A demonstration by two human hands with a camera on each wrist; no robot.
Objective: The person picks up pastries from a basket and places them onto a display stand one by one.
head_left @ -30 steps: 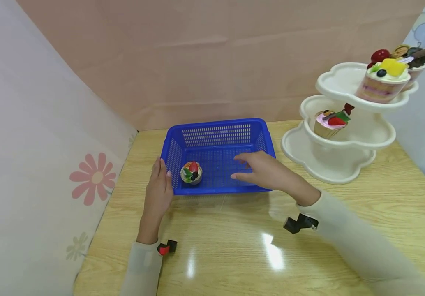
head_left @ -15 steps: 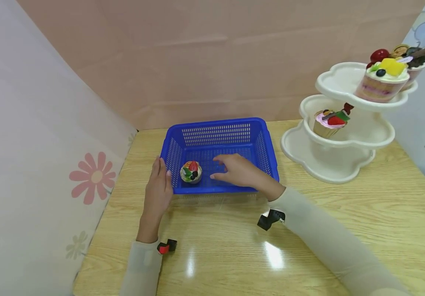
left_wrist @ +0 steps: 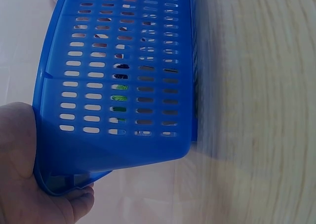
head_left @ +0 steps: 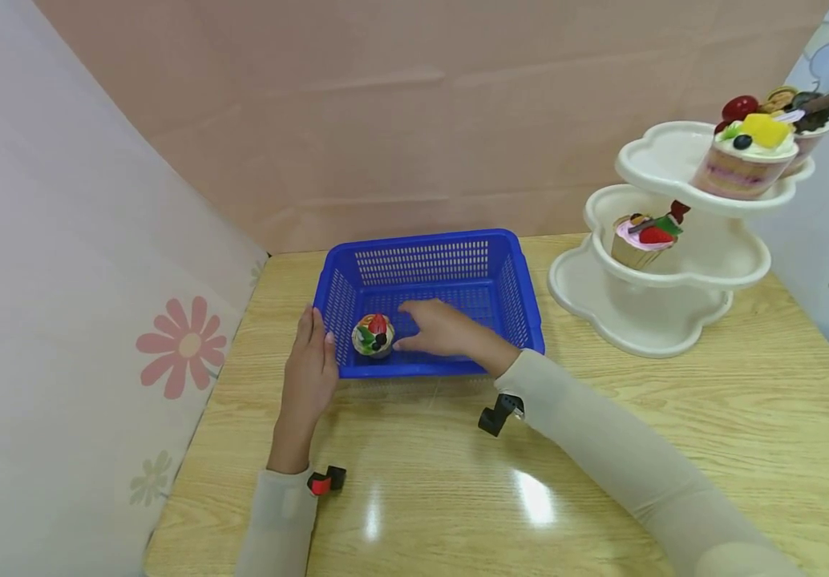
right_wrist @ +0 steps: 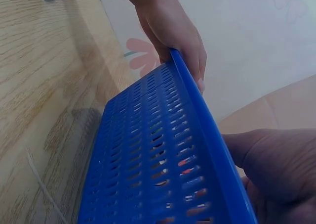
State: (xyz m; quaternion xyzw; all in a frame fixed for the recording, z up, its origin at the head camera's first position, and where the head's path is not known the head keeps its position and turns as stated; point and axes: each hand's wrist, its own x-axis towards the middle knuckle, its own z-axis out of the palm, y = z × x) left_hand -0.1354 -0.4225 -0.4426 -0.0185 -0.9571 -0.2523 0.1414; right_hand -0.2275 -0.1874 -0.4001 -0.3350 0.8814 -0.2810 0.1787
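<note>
The wooden desk (head_left: 602,449) fills the lower half of the head view and carries everything. At the upper right of the frame a cream three-tier stand (head_left: 681,276) is seen; two dessert cups (head_left: 746,160) are set on its top tier and one pink cupcake (head_left: 645,239) on the middle tier, while the bottom tier holds nothing visible. In the middle of the frame a blue basket (head_left: 422,260) is placed, and only one small cupcake (head_left: 374,336) is left in it, at its near left corner.

The left hand (head_left: 309,373) is laid against the basket's left near corner; in the left wrist view the palm (left_wrist: 19,164) is pressed to the rim, with the fingers straight along the wall, so the basket is steadied rather than gripped. The right hand (head_left: 446,330) is reached into the basket from the right, its fingers relaxed and slightly spread, with their tips just beside the small cupcake; whether it is touched cannot be told, and it is not yet held.

Judged from this layout, most of the work is done: three desserts are already set on the stand. The last cupcake is still to be grasped, lifted out and placed, the free bottom tier appearing the likeliest spot.
</note>
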